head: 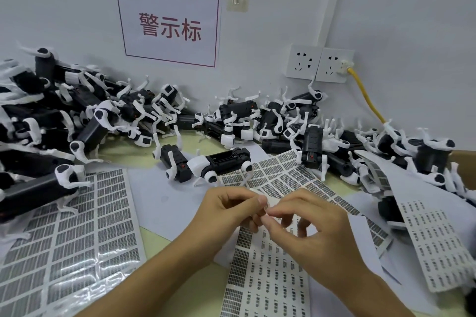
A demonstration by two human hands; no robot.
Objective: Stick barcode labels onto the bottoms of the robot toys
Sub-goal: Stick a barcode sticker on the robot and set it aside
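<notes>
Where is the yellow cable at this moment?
In the head view, the yellow cable is upper right: it leaves the right wall socket and runs down behind the robot toys.

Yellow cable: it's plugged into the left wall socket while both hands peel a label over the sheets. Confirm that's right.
Not quite. The head view shows the yellow cable plugged into the right wall socket; the left wall socket has no plug in it. The rest stands: the left hand and right hand pinch a label over the sheets.
</notes>
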